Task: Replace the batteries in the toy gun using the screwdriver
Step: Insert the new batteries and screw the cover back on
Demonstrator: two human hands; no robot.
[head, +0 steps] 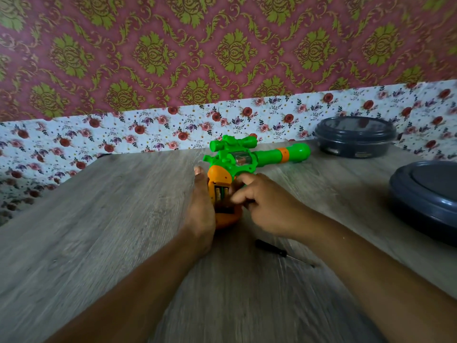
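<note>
A green and orange toy gun (249, 155) lies on the wooden table (99, 219), barrel pointing right. Its orange grip faces me with the battery compartment uncovered, and batteries (220, 193) show inside. My left hand (201, 206) holds the left side of the grip, thumb stretched up along it. My right hand (262, 204) sits at the right side of the grip, its curled fingertips at the compartment's edge; the frame is blurred, so whether they pinch something is unclear. A black-handled screwdriver (274, 248) lies on the table under my right wrist.
Two dark grey round lidded containers stand on the right: one (356, 137) at the back against the floral wall strip, the other (427, 196) nearer at the right edge. The table's left edge runs diagonally at the far left.
</note>
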